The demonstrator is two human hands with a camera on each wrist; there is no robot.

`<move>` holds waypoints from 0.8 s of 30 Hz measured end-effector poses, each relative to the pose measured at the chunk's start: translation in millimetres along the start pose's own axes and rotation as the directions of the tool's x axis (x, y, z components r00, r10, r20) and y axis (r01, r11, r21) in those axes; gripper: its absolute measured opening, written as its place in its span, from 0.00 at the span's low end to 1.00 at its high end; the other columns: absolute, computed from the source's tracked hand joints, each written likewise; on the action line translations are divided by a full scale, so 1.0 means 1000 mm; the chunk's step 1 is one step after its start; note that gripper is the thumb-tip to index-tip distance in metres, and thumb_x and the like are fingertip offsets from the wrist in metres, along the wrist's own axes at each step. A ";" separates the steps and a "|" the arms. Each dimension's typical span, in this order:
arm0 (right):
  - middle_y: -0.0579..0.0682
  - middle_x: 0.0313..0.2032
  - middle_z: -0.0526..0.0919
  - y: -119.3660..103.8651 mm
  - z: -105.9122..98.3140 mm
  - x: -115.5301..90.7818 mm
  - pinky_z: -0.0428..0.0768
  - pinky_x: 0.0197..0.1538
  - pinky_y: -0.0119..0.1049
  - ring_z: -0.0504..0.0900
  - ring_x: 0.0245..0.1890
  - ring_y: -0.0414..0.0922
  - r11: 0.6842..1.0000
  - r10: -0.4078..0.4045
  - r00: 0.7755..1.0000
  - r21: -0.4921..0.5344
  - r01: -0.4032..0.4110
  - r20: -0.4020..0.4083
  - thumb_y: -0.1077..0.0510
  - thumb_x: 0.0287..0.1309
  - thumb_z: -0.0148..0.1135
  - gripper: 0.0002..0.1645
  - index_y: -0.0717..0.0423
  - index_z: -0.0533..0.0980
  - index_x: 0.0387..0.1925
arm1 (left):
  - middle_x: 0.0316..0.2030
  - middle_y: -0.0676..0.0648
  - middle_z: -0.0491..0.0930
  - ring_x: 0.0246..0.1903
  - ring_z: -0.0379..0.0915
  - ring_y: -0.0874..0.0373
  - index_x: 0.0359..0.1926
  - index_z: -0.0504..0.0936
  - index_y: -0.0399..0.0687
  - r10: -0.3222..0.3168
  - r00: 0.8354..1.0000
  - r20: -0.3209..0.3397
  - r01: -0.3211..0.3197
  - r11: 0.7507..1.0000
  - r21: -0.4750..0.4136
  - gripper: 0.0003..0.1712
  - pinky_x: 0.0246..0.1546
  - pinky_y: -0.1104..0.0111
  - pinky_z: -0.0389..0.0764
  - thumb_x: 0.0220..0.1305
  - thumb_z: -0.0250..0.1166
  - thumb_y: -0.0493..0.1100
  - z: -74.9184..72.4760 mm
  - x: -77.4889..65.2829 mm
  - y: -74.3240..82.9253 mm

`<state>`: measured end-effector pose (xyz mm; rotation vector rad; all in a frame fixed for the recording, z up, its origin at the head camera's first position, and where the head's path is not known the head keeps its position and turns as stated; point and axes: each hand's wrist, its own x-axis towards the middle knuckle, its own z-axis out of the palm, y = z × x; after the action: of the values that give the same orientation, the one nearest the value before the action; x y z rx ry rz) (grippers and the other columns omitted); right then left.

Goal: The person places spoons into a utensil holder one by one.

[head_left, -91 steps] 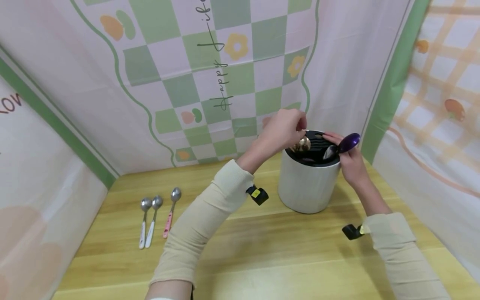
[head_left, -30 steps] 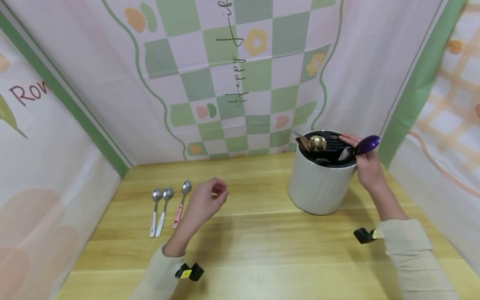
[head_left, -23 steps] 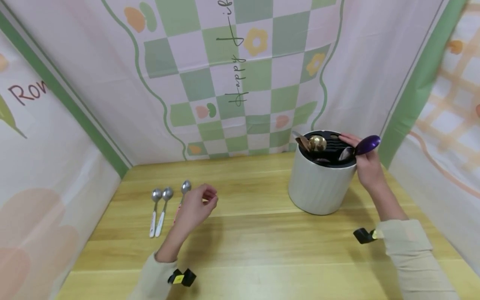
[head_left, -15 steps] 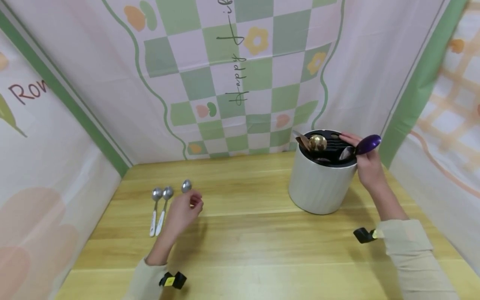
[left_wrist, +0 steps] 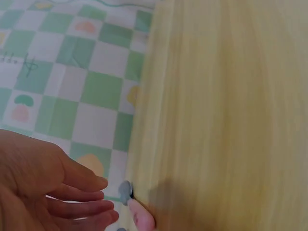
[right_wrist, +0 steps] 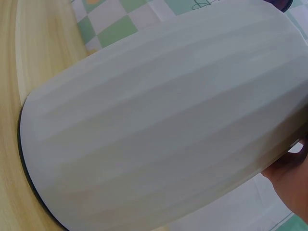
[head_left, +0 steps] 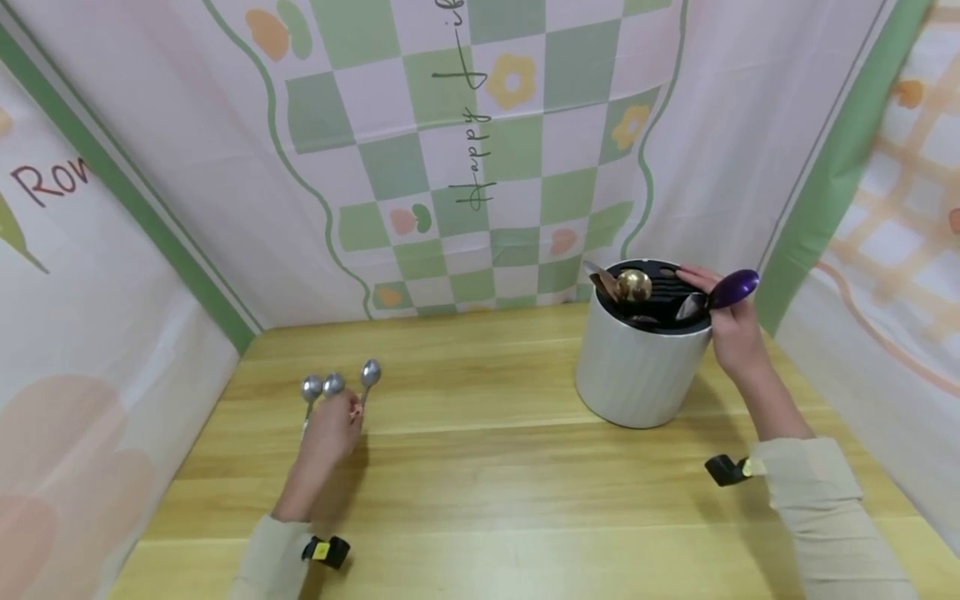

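Observation:
My left hand (head_left: 328, 432) is over the spoons at the left, its fingers loosely bent with nothing between thumb and fingertips in the left wrist view. It covers the handle of the middle spoon (head_left: 333, 384) and much of the left spoon (head_left: 311, 387). Just right of the fingers lies the pink-handled spoon (head_left: 371, 372); its pink handle (left_wrist: 142, 215) shows past the fingertips. My right hand (head_left: 738, 337) rests against the right side of the white utensil holder (head_left: 637, 375), fingers extended along its rim. A purple spoon (head_left: 733, 288) leans out above that hand and hides part of it.
The holder's black slotted top (head_left: 663, 292) also carries a gold round-bowled utensil (head_left: 634, 286) and several other utensils. A wooden table (head_left: 480, 483) spans the front. Patterned cloth (head_left: 510, 167) hangs behind and at both sides.
My left hand has left the holder's top, moved left across the table, passed over the pink-handled spoon and come down at the middle spoon. My right hand has stayed at the holder.

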<state>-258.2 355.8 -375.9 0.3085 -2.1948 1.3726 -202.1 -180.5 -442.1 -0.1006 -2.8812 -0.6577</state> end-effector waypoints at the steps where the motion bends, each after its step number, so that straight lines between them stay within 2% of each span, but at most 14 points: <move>1: 0.39 0.65 0.75 0.000 0.000 0.000 0.57 0.71 0.24 0.66 0.64 0.27 1.000 0.001 1.000 -0.001 -0.001 0.000 0.63 0.73 0.42 0.22 0.66 0.73 0.61 | 0.35 0.34 0.84 0.30 0.81 0.45 0.38 0.81 0.31 -0.010 1.000 0.010 0.010 1.000 0.014 0.07 0.31 0.56 0.84 0.60 0.65 0.32 0.000 0.001 -0.001; 6: 0.37 0.64 0.75 0.001 0.000 0.000 0.58 0.71 0.24 0.66 0.64 0.27 1.000 0.003 1.000 0.006 -0.003 0.003 0.64 0.73 0.43 0.22 0.67 0.73 0.61 | 0.25 0.41 0.79 0.21 0.73 0.53 0.34 0.78 0.34 -0.111 0.985 0.132 0.106 0.993 0.046 0.06 0.19 0.67 0.75 0.64 0.63 0.36 0.001 0.007 -0.004; 10: 0.41 0.66 0.75 0.001 0.000 0.000 0.58 0.71 0.24 0.66 0.63 0.27 1.000 0.008 1.000 0.006 -0.008 0.004 0.63 0.73 0.43 0.22 0.66 0.73 0.61 | 0.22 0.45 0.76 0.19 0.71 0.55 0.32 0.77 0.38 -0.155 0.970 0.188 0.141 0.986 0.085 0.06 0.16 0.70 0.72 0.66 0.61 0.37 0.002 0.009 -0.005; 17: 0.51 0.68 0.73 -0.001 -0.001 -0.001 0.57 0.72 0.26 0.66 0.64 0.27 1.000 0.010 1.000 -0.009 -0.010 0.013 0.62 0.75 0.41 0.22 0.65 0.73 0.62 | 0.17 0.47 0.77 0.16 0.73 0.55 0.28 0.79 0.40 -0.155 0.961 0.229 0.123 0.981 0.150 0.10 0.15 0.69 0.74 0.68 0.60 0.38 0.007 0.016 -0.004; 20: 0.51 0.68 0.73 0.000 -0.001 0.000 0.57 0.71 0.25 0.66 0.64 0.27 1.000 0.003 1.000 -0.009 -0.003 0.009 0.61 0.75 0.42 0.22 0.65 0.73 0.62 | 0.16 0.48 0.77 0.16 0.73 0.55 0.27 0.79 0.41 -0.147 0.960 0.237 0.108 0.979 0.172 0.12 0.15 0.68 0.74 0.68 0.59 0.39 0.010 0.019 -0.006; 24: 0.45 0.66 0.75 0.001 0.000 0.000 0.58 0.70 0.23 0.67 0.63 0.26 1.000 -0.009 1.000 -0.002 0.009 0.004 0.62 0.74 0.42 0.22 0.66 0.74 0.61 | 0.15 0.48 0.76 0.14 0.73 0.55 0.26 0.78 0.42 -0.146 0.957 0.251 0.105 0.980 0.169 0.13 0.14 0.69 0.73 0.69 0.58 0.39 0.012 0.020 -0.008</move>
<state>-258.6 356.4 -376.5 0.3196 -2.1953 1.3656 -224.6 -181.5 -452.0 0.0201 -3.2056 -0.4702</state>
